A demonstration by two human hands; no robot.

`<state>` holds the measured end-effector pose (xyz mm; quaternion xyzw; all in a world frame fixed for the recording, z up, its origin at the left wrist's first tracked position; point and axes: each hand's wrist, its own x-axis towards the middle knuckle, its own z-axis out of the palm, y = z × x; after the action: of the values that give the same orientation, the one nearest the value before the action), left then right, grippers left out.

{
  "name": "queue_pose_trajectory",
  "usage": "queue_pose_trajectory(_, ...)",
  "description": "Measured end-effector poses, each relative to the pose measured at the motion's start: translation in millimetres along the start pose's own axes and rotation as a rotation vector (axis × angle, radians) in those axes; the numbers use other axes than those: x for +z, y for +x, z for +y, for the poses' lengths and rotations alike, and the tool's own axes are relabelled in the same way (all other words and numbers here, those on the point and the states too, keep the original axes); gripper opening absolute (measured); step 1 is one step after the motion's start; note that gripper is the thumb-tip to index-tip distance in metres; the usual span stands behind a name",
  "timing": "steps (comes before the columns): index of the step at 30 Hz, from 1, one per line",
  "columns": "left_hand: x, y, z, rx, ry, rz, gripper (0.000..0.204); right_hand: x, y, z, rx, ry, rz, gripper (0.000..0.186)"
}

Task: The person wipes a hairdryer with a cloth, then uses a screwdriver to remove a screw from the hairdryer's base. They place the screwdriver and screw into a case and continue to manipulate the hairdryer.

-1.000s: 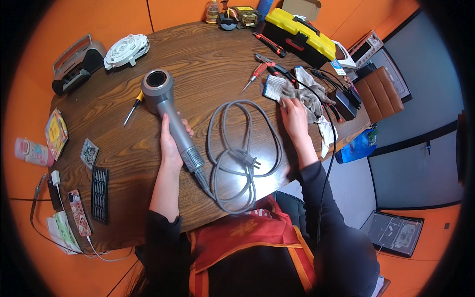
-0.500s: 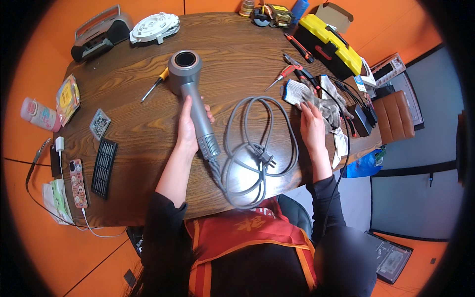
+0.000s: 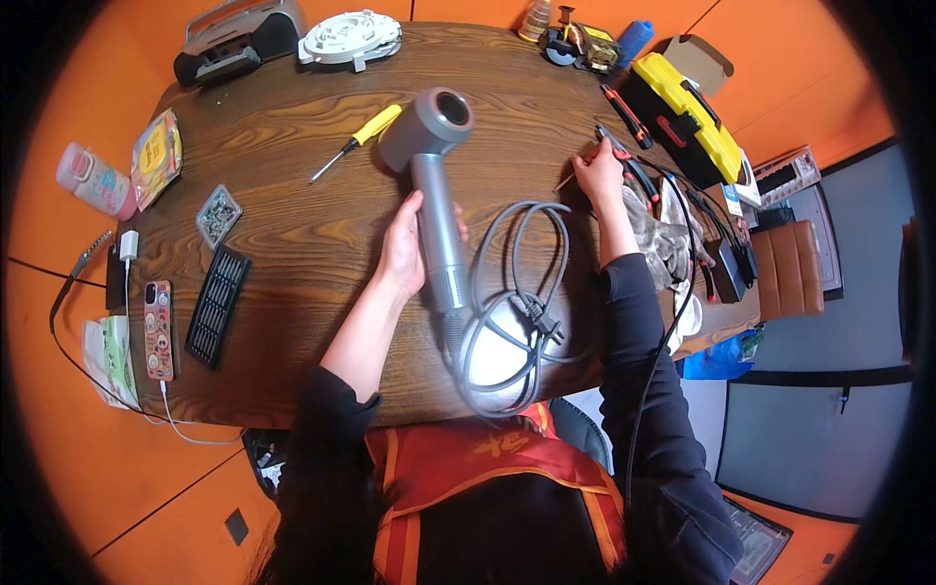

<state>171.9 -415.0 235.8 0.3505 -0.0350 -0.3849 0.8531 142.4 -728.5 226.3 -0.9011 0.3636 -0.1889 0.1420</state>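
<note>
My left hand (image 3: 404,250) is wrapped round the handle of a grey hair dryer (image 3: 437,200), whose round head points away from me. Its grey cord (image 3: 478,283) lies coiled on the table, with the plug (image 3: 539,317) in the coil. Further right, my right hand (image 3: 601,179) is closed on a red-handled screwdriver (image 3: 591,154); the shaft pokes out to the left and the hand hides much of the handle. Red-and-black pliers (image 3: 639,177) lie beside that hand, and grey-white work gloves (image 3: 655,239) are under the wrist. A yellow screwdriver (image 3: 375,126) rests left of the dryer head.
At left are a box of screws (image 3: 218,216), a black bit case (image 3: 217,304), a phone (image 3: 158,331) and a pink bottle (image 3: 96,180). A radio (image 3: 241,44) and white round part (image 3: 351,39) stand at the back. A yellow-black toolbox (image 3: 685,117) is at right, near a black cable (image 3: 639,429).
My right hand has moved from the gloves forward to the red screwdriver and closed on it. My left hand still holds the hair dryer, which has turned somewhat. The whole view has shifted.
</note>
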Motion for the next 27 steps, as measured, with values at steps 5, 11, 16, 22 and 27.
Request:
queue_pose_trajectory(5, 3.6, -5.1, -0.5, 0.07, 0.038, -0.014, 0.047, -11.0, -23.7, -14.1, 0.221, 0.932, -0.23, 0.062)
queue_pose_trajectory(11, -0.8, -4.2, -2.6, -0.159, -0.229, -0.137, 0.052, -22.9, -70.3, -25.2, 0.318, 1.721, -0.425, 0.054)
queue_pose_trajectory(16, -3.0, -7.8, -2.6, -0.2, -0.275, -0.233, 0.052, -22.6, -77.6, -25.4, 0.258, 1.681, -0.277, 0.059)
queue_pose_trajectory(22, 2.7, -9.6, 3.6, -0.258, -0.322, -0.253, 0.052, -8.5, -73.3, -17.8, 0.281, 1.463, 0.089, 0.049)
queue_pose_trajectory(27, -0.6, -5.9, -0.8, -0.347, -0.447, -0.245, 0.051, -1.1, -71.2, -10.0, 0.279, 1.374, 0.035, 0.045)
